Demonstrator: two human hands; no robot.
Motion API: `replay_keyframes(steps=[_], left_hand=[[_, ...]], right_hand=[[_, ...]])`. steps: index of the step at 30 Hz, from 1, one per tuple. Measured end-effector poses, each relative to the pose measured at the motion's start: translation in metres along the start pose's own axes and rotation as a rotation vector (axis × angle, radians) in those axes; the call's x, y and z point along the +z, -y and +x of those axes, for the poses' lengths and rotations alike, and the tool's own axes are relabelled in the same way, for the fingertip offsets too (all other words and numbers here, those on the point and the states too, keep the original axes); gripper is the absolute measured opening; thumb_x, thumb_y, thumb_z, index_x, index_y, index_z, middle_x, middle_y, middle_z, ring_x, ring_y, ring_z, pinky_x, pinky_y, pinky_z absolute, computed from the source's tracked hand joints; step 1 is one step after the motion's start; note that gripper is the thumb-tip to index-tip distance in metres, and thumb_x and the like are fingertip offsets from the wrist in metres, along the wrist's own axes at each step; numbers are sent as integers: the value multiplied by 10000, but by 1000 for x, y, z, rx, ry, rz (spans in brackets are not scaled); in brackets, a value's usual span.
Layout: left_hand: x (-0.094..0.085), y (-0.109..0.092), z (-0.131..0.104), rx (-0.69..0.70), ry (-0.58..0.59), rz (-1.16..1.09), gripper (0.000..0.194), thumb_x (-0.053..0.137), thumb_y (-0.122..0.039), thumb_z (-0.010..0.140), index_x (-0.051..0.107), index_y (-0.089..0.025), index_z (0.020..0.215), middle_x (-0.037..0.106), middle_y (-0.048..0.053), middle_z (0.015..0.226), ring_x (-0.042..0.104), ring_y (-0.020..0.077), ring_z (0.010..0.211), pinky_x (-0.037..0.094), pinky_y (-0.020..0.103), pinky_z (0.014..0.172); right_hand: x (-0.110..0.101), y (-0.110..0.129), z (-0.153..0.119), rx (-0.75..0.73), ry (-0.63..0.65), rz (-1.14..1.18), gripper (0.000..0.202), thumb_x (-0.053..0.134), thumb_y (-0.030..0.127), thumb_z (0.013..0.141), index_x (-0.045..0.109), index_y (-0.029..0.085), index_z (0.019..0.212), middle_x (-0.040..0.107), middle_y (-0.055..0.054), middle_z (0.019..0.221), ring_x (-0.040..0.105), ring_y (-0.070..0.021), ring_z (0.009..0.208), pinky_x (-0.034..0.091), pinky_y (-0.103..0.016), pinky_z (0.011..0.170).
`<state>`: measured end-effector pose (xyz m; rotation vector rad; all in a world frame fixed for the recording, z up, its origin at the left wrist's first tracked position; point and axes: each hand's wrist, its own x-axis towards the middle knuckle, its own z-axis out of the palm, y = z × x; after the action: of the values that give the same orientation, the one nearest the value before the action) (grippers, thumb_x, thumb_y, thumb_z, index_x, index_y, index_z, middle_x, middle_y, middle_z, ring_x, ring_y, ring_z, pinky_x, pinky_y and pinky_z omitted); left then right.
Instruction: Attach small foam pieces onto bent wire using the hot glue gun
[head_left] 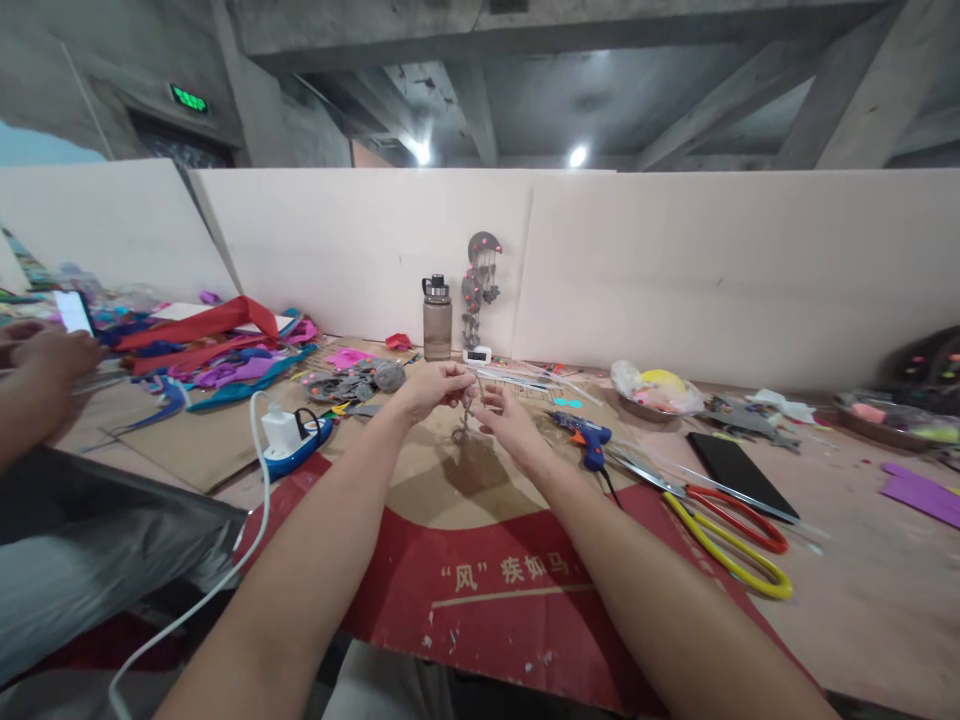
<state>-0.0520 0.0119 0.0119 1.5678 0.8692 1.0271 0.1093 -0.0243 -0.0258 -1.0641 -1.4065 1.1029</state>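
Above the cardboard, my left hand (pixel 442 388) pinches the top of a thin grey twisted strand (pixel 463 428), its fingertips pressed together. The strand hangs down and ends in a small loop; its exact kind is too small to make out. From the other side, the curled fingers of my right hand (pixel 506 415) meet the same strand just below the left fingertips. Beneath both hands lies the brown and red cardboard sheet (pixel 480 590), with a shadow on it.
To the right lie a blue glue gun (pixel 592 440), large scissors (pixel 727 520) and a black tablet-like slab (pixel 739 475). A bottle (pixel 437 320) and a grey moon-shaped hanging ornament (pixel 484 260) stand behind. A power strip (pixel 298 445), felt scraps (pixel 225 350) and another person's hand (pixel 56 355) are left.
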Motion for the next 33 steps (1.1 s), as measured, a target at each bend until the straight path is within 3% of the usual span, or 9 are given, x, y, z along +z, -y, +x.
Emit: replay_keyframes(steps=[5, 10, 16, 20, 26, 29, 33], left_hand=[[-2, 2, 1, 29, 67, -81, 317, 746, -412, 703, 632, -122, 762, 643, 23, 696, 541, 64, 541, 394, 175, 492], [-1, 2, 2, 28, 91, -172, 305, 760, -380, 706, 627, -114, 774, 632, 19, 659, 464, 30, 433, 313, 151, 410], [-3, -10, -7, 29, 31, -530, 238, 751, -308, 730, 639, -127, 835, 559, -29, 560, 372, -3, 355, 253, 115, 360], [-11, -19, -14, 127, -69, -802, 230, 603, -371, 858, 659, -149, 880, 612, -8, 628, 422, 11, 358, 322, 139, 368], [-18, -16, -12, 140, -129, -900, 210, 539, -309, 897, 660, -138, 873, 630, 19, 622, 544, 56, 442, 333, 138, 369], [-19, -13, -12, 191, -139, -952, 200, 543, -297, 889, 664, -139, 870, 652, 32, 657, 551, 50, 465, 261, 123, 346], [-24, -11, -10, 290, -211, -897, 225, 540, -351, 868, 680, -189, 937, 715, 54, 891, 549, 40, 511, 208, 128, 342]], right_hand=[[0, 6, -5, 20, 101, 206, 389, 680, 311, 708, 538, 242, 1065, 639, -14, 939, 594, -117, 772, 474, -242, 654], [-5, 13, -3, -9, 86, 222, 252, 727, 369, 662, 649, 184, 815, 593, 30, 674, 498, -68, 569, 403, -200, 543], [-24, 23, 6, -17, -103, 415, 273, 743, 388, 661, 663, 164, 796, 572, 42, 644, 480, -53, 531, 391, -179, 493], [-39, 34, 11, -46, -283, 638, 162, 684, 303, 751, 584, 177, 768, 520, 76, 599, 435, -28, 464, 329, -136, 428], [-75, 63, 11, -240, -486, 976, 155, 425, 156, 910, 482, 194, 770, 461, 100, 525, 394, -27, 389, 291, -131, 396], [-96, 76, 10, -354, -603, 1077, 168, 372, 162, 925, 452, 202, 783, 504, 89, 560, 486, -31, 439, 319, -128, 411], [-120, 81, 11, -512, -754, 1017, 90, 384, 244, 905, 455, 224, 853, 636, 43, 817, 651, -52, 719, 438, -145, 536]])
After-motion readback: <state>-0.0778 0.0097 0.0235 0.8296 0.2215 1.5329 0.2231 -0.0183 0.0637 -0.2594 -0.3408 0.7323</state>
